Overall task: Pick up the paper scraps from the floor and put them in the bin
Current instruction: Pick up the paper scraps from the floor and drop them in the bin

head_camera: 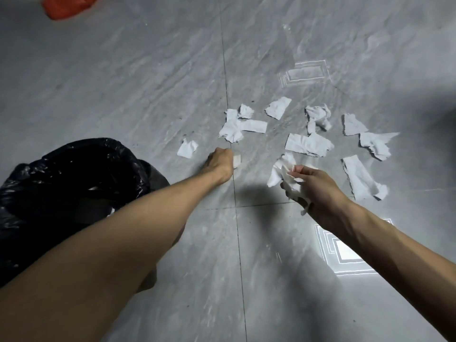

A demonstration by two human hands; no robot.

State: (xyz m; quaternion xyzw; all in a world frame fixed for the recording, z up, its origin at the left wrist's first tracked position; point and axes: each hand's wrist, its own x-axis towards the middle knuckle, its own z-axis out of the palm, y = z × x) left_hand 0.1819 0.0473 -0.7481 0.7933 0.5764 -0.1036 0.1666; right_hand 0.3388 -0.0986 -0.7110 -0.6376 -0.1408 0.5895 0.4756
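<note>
Several torn white paper scraps lie on the grey tiled floor, among them a cross-shaped piece (237, 127), a small one (187, 148), a long strip (308, 144) and another strip (362, 178). My left hand (219, 162) is down at the floor with its fingers closed on a small white scrap (237, 160). My right hand (313, 187) holds a crumpled bunch of white scraps (281, 172) just above the floor. The bin (74, 178), lined with a black plastic bag, stands at the left beside my left forearm.
An orange-red plastic bag (66, 6) lies at the top left. Bright reflections of a ceiling light (345, 255) show on the tiles. A dark tile seam (232, 193) runs down the middle.
</note>
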